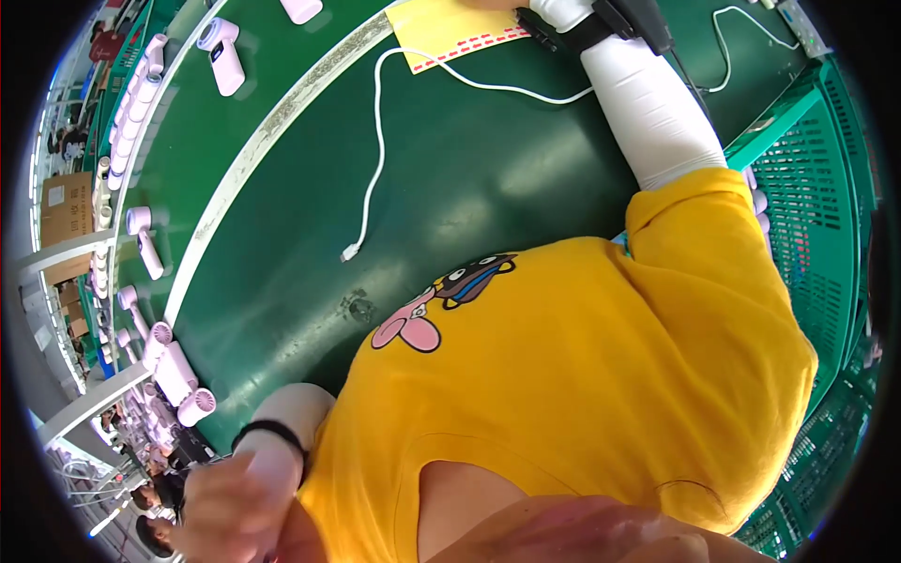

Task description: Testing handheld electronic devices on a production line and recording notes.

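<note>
My left hand (230, 507) is raised at the lower left, below a black wristband, and smeared by motion. Its fingers cannot be made out, and nothing clear shows in it. At the top edge my right hand (499, 4) is mostly cut off, next to a yellow sheet (427, 26) with red dashed marks. A white sleeve and a black strapped device (601, 28) cover that arm. Across the green worktop runs a white cable (380, 141), its plug (350, 251) lying loose in the middle. Several pale pink handheld fans (225, 66) lie farther left.
A pale raised rail (253, 150) curves between the worktop and the green strip with the fans. More pink fans (174, 373) cluster at the left edge. A green perforated basket (798, 197) stands at the right. A cardboard box (66, 220) and people are in the left background.
</note>
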The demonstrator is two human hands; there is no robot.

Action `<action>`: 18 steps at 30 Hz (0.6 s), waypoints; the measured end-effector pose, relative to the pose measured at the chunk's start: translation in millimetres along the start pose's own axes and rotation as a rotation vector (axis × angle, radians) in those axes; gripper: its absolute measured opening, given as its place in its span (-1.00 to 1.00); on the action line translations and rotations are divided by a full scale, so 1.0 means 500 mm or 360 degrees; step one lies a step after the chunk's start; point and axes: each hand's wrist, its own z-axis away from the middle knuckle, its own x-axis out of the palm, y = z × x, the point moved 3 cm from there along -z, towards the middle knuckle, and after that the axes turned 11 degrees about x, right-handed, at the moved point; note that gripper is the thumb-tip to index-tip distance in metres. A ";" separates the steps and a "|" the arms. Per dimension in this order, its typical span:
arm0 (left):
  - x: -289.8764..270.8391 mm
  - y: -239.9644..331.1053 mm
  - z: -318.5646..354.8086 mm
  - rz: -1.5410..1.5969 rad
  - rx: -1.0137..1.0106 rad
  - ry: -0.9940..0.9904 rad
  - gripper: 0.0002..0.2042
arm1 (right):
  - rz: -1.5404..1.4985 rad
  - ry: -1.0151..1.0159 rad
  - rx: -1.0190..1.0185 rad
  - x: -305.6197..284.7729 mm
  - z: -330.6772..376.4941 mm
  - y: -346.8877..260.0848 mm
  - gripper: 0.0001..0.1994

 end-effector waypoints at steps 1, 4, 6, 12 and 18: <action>0.049 -0.001 0.013 0.0048 -0.0209 -0.0104 -0.67 | -0.0048 0.0015 -0.0062 -0.002 0.001 0.004 -0.64; 0.042 -0.018 0.001 0.0210 -0.0487 0.0156 -0.65 | 0.0067 -0.0027 -0.0020 0.014 -0.016 0.014 -0.64; -0.039 -0.033 -0.012 0.0414 -0.0617 0.0894 -0.65 | 0.0100 -0.0059 -0.0031 0.033 -0.037 -0.004 -0.64; -0.031 0.000 -0.007 -0.0236 0.0019 0.0637 -0.69 | 0.0125 -0.0065 0.0069 0.011 -0.028 0.015 -0.63; -0.058 -0.030 -0.027 0.0414 -0.0318 0.0500 -0.73 | 0.0043 -0.0003 0.0032 0.024 -0.036 0.028 -0.63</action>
